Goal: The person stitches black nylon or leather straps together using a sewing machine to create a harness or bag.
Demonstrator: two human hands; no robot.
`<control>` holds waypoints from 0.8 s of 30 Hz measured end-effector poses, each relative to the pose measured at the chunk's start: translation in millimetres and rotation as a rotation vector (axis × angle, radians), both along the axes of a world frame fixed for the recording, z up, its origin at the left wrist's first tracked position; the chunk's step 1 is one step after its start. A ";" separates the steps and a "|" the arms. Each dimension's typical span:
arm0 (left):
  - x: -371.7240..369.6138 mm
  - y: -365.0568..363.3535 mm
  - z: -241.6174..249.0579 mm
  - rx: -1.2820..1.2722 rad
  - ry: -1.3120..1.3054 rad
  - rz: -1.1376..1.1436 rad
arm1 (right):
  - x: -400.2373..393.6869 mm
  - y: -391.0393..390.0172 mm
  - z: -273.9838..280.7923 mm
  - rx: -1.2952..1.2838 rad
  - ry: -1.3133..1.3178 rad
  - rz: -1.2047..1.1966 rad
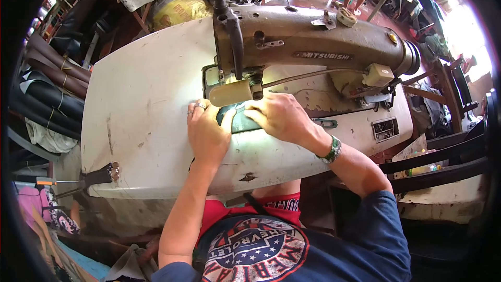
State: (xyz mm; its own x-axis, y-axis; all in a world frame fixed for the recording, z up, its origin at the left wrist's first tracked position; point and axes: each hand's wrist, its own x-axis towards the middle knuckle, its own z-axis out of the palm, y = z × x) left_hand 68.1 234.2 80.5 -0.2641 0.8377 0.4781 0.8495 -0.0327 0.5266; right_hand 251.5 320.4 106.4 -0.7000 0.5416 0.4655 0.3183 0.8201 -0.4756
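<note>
A brown Mitsubishi sewing machine (313, 39) stands on the white table, its head end over my hands. Under its small lamp (229, 94), bright light falls on the dark bluish-green surface (248, 124) of the machine bed. My left hand (209, 130), a ring on one finger, lies left of the needle area with fingers bent and thumb drawn toward them. From the right, my right hand (282, 116) reaches in, thumb and fingers pinched close under the lamp. I cannot tell what small dark thing lies between the fingertips, partly hidden by them and the lamp.
The worn white tabletop (141, 109) spreads to the left. Near its left edge are a dark clamp-like fitting (104, 175) and an orange-handled tool (47, 181). Rolls of dark material (55, 99) lean at the far left. A small teal-handled tool (326, 123) rests right of my hand.
</note>
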 end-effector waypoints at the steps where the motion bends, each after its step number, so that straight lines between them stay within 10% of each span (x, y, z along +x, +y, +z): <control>1: 1.0 -0.3 0.1 0.023 0.000 -0.006 | -1.1 -1.6 -0.6 0.059 -0.016 0.031; 24: 5.1 -3.1 -2.9 0.040 0.070 -0.173 | 6.4 -32.5 29.6 0.071 -0.260 0.273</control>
